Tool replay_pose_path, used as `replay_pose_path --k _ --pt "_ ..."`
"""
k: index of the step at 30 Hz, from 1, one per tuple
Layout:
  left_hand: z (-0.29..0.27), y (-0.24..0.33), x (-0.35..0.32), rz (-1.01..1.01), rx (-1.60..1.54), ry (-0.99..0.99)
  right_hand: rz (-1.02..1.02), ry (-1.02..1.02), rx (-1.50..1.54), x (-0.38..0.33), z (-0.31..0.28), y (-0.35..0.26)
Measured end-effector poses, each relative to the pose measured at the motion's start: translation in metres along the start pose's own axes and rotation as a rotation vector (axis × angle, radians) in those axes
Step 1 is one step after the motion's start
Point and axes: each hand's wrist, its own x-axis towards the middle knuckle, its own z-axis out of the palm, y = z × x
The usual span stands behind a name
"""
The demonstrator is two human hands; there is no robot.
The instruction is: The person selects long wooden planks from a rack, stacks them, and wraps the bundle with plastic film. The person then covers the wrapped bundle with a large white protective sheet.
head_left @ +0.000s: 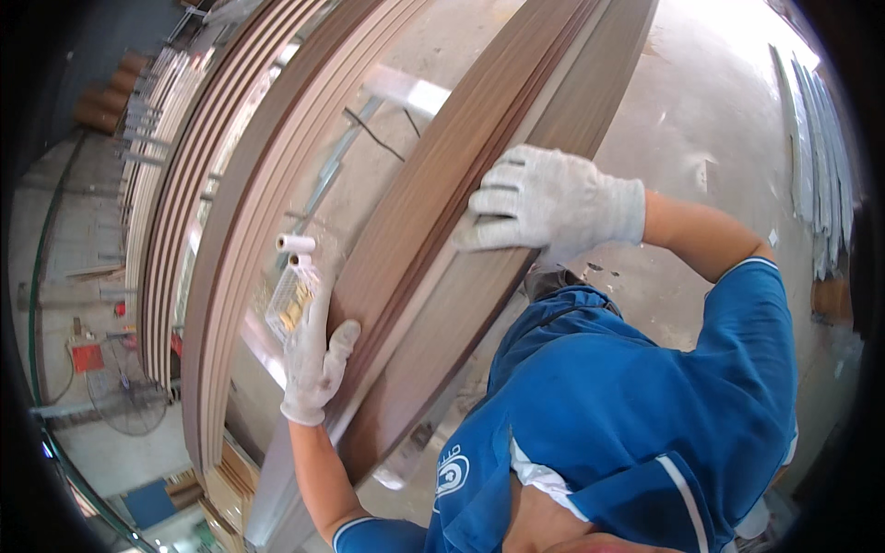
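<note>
Two long wood-grain boards lie side by side in front of me, slanting from lower left to upper right: a reddish-brown grooved board (438,152) on the far side and a grey-brown board (590,101) nearer my body. My right hand (553,203), in a pale work glove, rests over the grey-brown board with its fingers stretched toward the seam. My left hand (315,359), gloved too, is at the far edge of the reddish-brown board, fingers extended along it and thumb apart. Part of its palm side is hidden.
Beyond my left hand are a white roll (295,243) and a wire basket (278,311) with yellowish pieces. Stacked long brown boards (241,194) stand to the left, with a fan (129,396) behind. Grey lengths (816,157) lean at the far right.
</note>
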Motion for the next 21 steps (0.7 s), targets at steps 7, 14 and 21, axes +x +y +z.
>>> replay_pose_path --k 7,14,21 --pt "0.023 0.046 -0.020 -0.060 0.530 -0.041 -0.006 0.049 -0.012 0.001 0.005 -0.003" --pt "0.024 0.068 -0.024 -0.121 0.575 -0.064 0.013 -0.020 -0.079 -0.002 0.010 -0.007" --pt "0.029 0.073 -0.025 -0.207 0.469 -0.045 -0.072 0.090 0.188 0.000 -0.001 -0.003"
